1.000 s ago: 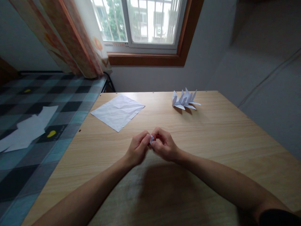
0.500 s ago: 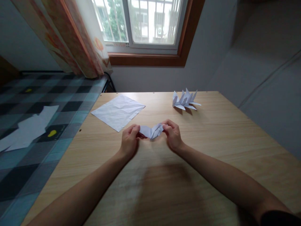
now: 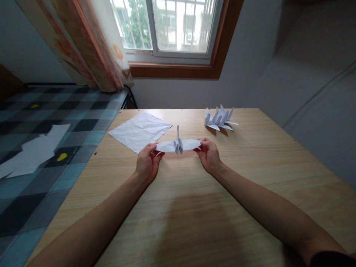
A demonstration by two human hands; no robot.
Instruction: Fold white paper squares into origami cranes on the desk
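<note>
A white paper crane (image 3: pixel 178 145) is stretched between my hands above the wooden table, its wings spread flat to both sides and a thin point rising from its middle. My left hand (image 3: pixel 147 159) pinches the tip of the left wing. The other wing tip is gripped by the thumb and fingers of my right hand (image 3: pixel 208 154). Just beyond my left hand lies a creased square sheet of white paper (image 3: pixel 141 128), its near corner close to my fingers.
Several folded white paper cranes (image 3: pixel 219 118) stand nested together near the table's (image 3: pixel 267 155) far edge. White paper scraps (image 3: pixel 39 150) lie on a checked cloth (image 3: pixel 25 211) at the left. A window (image 3: pixel 180 29) and a curtain (image 3: pixel 94 48) are behind.
My hands have moved apart, opening the crane's wings from a bent V into a nearly straight line. The crane's upright point now shows. The other papers stay put.
</note>
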